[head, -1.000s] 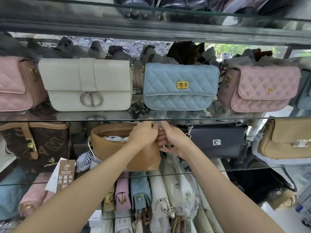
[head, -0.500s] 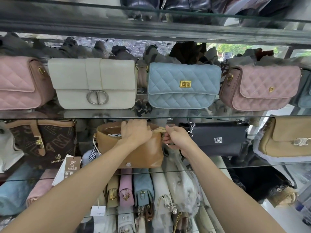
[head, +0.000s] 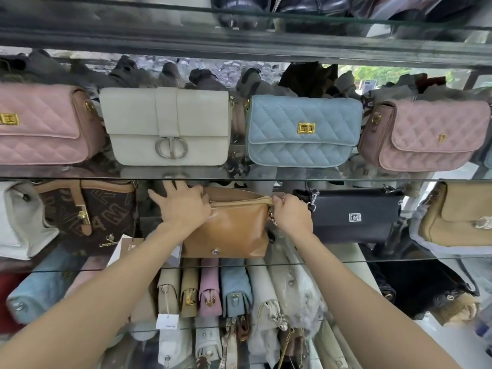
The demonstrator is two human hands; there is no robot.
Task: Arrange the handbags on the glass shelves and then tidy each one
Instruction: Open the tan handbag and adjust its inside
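While the right hand (head: 292, 215) pinches the zip end at the tan handbag's (head: 231, 230) 3 o'clock corner, fingers curled tight on it, the left hand (head: 183, 206) lies spread and flat on the bag's 9 o'clock top corner, fingers straight, pressing rather than gripping. Both forearms reach up from 6 o'clock, wrists roughly level. Tan bag sits upright on the middle glass shelf (head: 399, 258), between the brown monogram bag (head: 90, 217) at 9 o'clock and the black flap bag (head: 356, 215) at 3 o'clock, just beside the latter. Zip looks closed or nearly so; can't tell fully under the left palm.

Progress, my read: upper row is done, with the white bag (head: 167, 126) and blue quilted bag (head: 303, 131) squared up and facing front. Middle row is mid-tidy. Lower shelf, stock packed on edge, looks untouched.
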